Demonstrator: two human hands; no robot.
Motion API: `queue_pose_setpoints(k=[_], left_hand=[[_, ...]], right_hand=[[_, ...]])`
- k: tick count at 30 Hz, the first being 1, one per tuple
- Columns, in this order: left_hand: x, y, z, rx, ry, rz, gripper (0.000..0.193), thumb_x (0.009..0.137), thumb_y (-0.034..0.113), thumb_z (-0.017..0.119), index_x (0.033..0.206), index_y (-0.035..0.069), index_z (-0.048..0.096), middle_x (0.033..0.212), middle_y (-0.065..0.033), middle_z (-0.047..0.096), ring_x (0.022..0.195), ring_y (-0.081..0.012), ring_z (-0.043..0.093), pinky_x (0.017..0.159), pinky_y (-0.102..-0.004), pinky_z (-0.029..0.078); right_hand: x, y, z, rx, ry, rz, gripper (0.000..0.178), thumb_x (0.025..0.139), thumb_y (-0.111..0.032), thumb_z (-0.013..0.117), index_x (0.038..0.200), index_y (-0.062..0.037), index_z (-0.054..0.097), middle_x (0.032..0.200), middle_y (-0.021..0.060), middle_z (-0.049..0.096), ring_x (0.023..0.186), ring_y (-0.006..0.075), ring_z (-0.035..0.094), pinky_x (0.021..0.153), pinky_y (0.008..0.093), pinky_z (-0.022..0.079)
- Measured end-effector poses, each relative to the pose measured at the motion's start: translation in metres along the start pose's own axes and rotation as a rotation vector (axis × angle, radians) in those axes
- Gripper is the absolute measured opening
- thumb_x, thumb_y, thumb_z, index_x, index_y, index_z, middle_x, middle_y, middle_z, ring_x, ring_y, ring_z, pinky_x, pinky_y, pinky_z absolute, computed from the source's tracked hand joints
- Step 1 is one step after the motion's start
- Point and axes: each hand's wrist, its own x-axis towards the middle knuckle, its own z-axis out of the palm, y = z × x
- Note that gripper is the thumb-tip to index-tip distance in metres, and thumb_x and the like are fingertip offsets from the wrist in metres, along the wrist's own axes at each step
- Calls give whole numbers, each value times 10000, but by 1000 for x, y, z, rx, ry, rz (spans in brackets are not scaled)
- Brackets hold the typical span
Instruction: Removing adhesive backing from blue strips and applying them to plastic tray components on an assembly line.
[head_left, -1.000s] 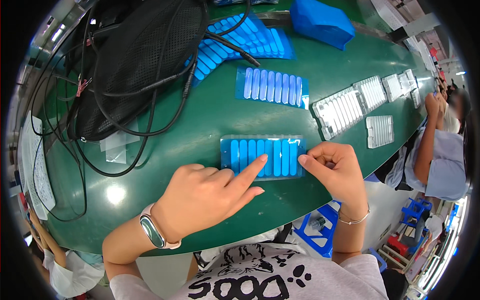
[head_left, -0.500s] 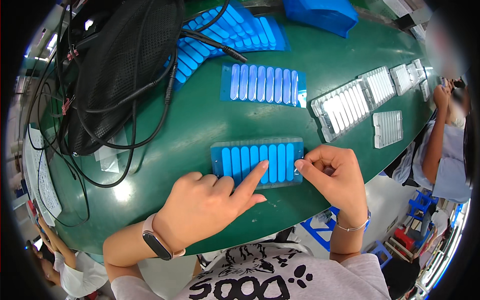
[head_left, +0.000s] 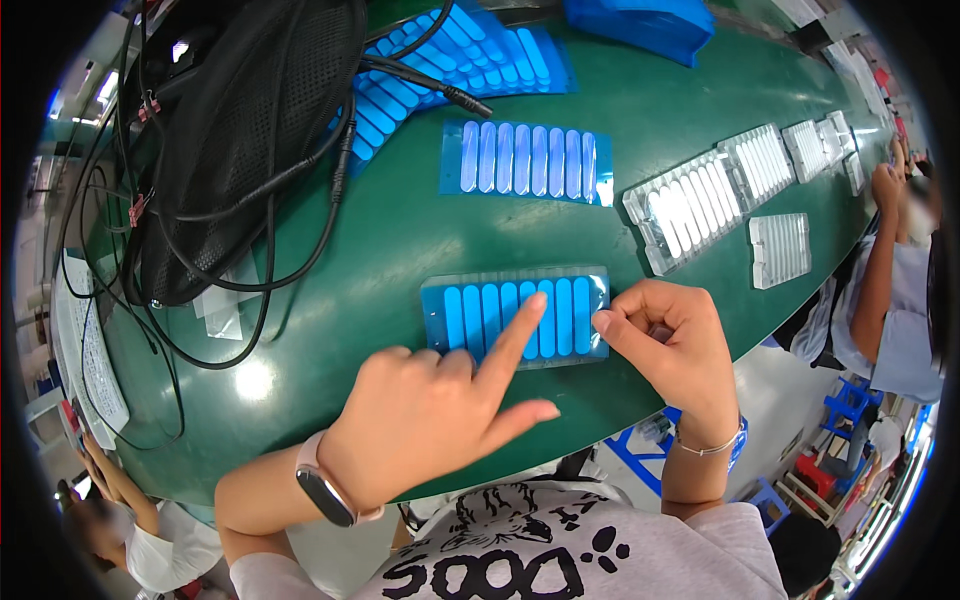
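A blue film sheet [head_left: 454, 320] with a row of bright blue rounded strips lies over a clear plastic tray [head_left: 512, 273], whose edge shows along the far side. My left hand [head_left: 425, 425] reaches over it from the near side, index fingertip resting on a strip right of the middle. Its thumb is stretched apart and its other fingers are curled, holding nothing. At the sheet's right end, my right hand [head_left: 672, 345] pinches the edge between thumb and bent index finger. The exact grip is partly hidden by the fingers.
Beyond lies another blue sheet with shiny strips [head_left: 527, 160]. Strip sheets are piled [head_left: 520, 62] behind it, near a blue bin [head_left: 645, 25]. Clear trays [head_left: 690, 215] line the right side. A black mesh bag [head_left: 245, 150] and cables crowd the left. A person [head_left: 885, 290] sits at right.
My left index fingertip has slid a little away from me along the strips, and the left thumb has spread farther out. My right hand keeps its pinch at the sheet's right end.
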Motion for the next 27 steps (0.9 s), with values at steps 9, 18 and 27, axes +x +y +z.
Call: queue_pose_setpoints(k=[9,18,27], left_hand=[[-4,-14,-9,-142,43,12,724,845,524,602,1394,81,441,413,1,385,355,-151,447,391,-292,356],[-54,-44,27,-760,482,-179,501,877,303,577,1299,40,516,603,-98,561,503,-139,579,518,-256,446],[-54,-55,15,-1388,690,-553,329,937,307,510,1100,32,586,709,-45,616,526,-122,571,503,-240,434]], right_hand=[[-5,-19,-3,180,-65,-97,169,827,-91,682,702,1,616,534,-59,484,488,-11,336,425,198,226],[7,-95,68,-38,-291,-913,104,773,-102,670,726,-54,591,491,60,526,406,240,522,423,342,405],[23,-130,84,-105,-307,-920,111,738,-98,663,716,7,633,613,121,619,533,213,598,515,321,469]])
